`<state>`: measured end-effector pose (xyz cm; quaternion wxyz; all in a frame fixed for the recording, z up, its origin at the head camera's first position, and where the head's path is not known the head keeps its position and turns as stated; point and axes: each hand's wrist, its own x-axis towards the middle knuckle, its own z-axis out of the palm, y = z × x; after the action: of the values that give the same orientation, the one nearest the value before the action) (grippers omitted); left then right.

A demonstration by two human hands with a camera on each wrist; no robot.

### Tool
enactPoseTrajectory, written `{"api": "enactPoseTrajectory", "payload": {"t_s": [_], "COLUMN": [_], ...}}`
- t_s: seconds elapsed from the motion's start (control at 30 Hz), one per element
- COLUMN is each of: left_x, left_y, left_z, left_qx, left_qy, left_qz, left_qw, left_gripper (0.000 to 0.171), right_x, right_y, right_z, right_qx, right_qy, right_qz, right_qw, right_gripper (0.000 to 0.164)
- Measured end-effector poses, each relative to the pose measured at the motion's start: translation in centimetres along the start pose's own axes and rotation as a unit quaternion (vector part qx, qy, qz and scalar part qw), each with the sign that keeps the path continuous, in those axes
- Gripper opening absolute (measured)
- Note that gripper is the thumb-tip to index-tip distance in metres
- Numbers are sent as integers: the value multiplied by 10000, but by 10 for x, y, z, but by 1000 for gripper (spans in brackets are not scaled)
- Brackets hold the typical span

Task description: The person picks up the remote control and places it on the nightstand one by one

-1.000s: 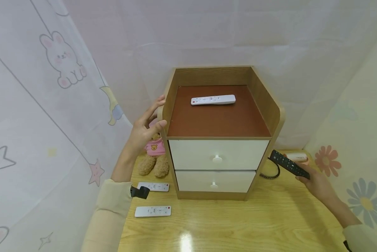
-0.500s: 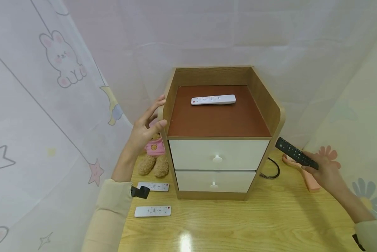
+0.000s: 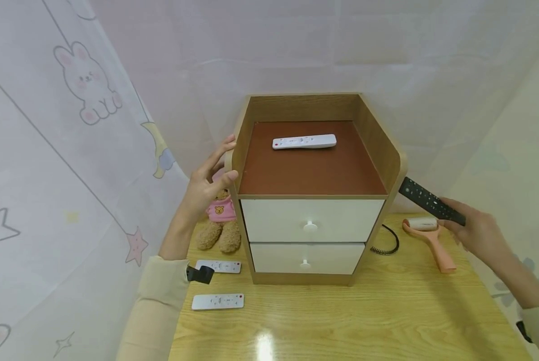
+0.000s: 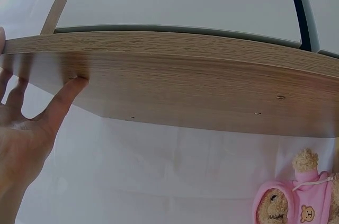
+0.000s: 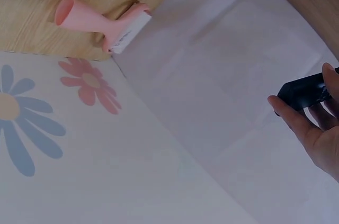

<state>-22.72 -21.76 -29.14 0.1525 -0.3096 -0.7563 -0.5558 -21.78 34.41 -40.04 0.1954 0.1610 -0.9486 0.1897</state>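
My right hand grips a black remote control by its near end, held up just right of a small wooden cabinet. In the right wrist view, the remote lies between thumb and fingers, partly cut off by the frame edge. My left hand rests against the cabinet's left side panel, fingers extended. The left wrist view shows the left hand with fingertips at the outer face of that panel. A white remote control lies on the cabinet's brown top.
Two white drawers with round knobs face forward, pushed in. A teddy bear in pink sits left of the cabinet. Two white remotes lie on the table at left. A peach-handled lint roller and a black coiled band are at right.
My right hand has moved right and upward with the black remote, uncovering the lint roller. My left hand stays at the cabinet's side.
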Motion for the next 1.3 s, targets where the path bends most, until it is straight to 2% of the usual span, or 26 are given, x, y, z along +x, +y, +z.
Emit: {"api": "enactPoseTrajectory", "payload": {"t_s": [0.3,0.47,0.57,0.7,0.87,1.03,1.3], "left_x": [1,1,3,3,3,3,1], "left_y": [-2,-18,-29,-33,-36,-31,-7], "left_z": [-1,-2,-3,-4,-5,-4,-1], "left_qx": [-17,-98,-150,-233,-242,-201,-163], "left_qy": [35,45,63,69,64,58,24], "left_qz": [131,51,119,249,305,243,48], "left_qw": [9999,9999,9998,9994,9992,9995,9999], "left_gripper": [51,55,55,54,53,53,53], "right_x": [15,26,32,40,52,66,92], "right_y": [-15,-18,-22,-28,-35,-45,-63], "right_z": [-20,-30,-38,-48,-59,-72,-85], "right_qx": [-306,-450,-456,-468,-501,-593,-762], "right_qy": [252,510,519,494,581,617,452], "right_qz": [-136,-397,-315,-151,-243,-307,-524], "right_qw": [9991,9969,9971,9976,9968,9959,9947], "right_gripper": [53,53,55,57,58,56,54]}}
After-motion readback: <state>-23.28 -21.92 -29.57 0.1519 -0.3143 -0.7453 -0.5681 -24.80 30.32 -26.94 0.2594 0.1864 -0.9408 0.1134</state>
